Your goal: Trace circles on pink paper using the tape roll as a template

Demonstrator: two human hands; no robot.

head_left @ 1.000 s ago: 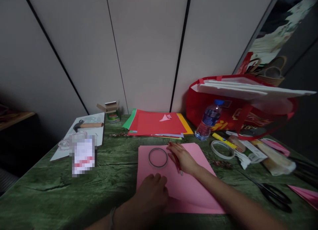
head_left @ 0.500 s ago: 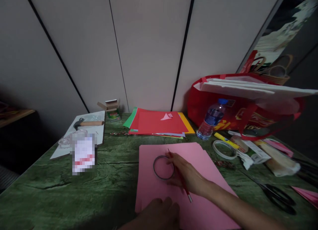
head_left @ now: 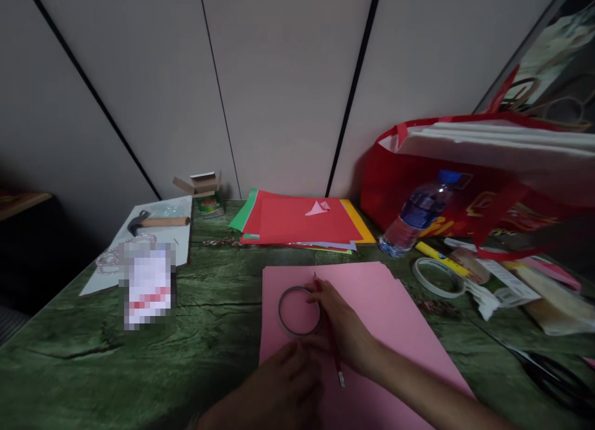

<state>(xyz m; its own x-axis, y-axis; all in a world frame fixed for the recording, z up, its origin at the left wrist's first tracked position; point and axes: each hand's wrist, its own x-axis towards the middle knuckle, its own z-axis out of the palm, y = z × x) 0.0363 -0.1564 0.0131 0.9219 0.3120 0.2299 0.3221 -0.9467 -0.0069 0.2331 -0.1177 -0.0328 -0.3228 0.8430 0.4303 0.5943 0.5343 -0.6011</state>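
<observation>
A stack of pink paper [head_left: 372, 306] lies on the green wood-grain table in front of me. On its left part rests a thin dark ring [head_left: 280, 315], flat on the sheet. My right hand [head_left: 346, 331] is closed round a red pencil [head_left: 333, 343], its tip pointing away from me and its eraser end towards me. The thumb and fingers of that hand reach the ring's right edge. My left hand [head_left: 290, 380] is at the ring's near edge with curled fingers; it is dark, and whether anything is in them is hidden.
Coloured sheets [head_left: 307, 222] lie behind the pink stack. To the right are a water bottle [head_left: 418, 213], a red bag [head_left: 469, 213], a tape roll [head_left: 437, 278], a yellow marker [head_left: 441, 258] and scissors [head_left: 553, 374]. At left are a hammer [head_left: 162, 222] on a white board and a small box [head_left: 209, 204].
My left hand has moved forward to the ring's near edge. The ring and my right hand with the pencil sit slightly further left on the paper. The view has shifted a little.
</observation>
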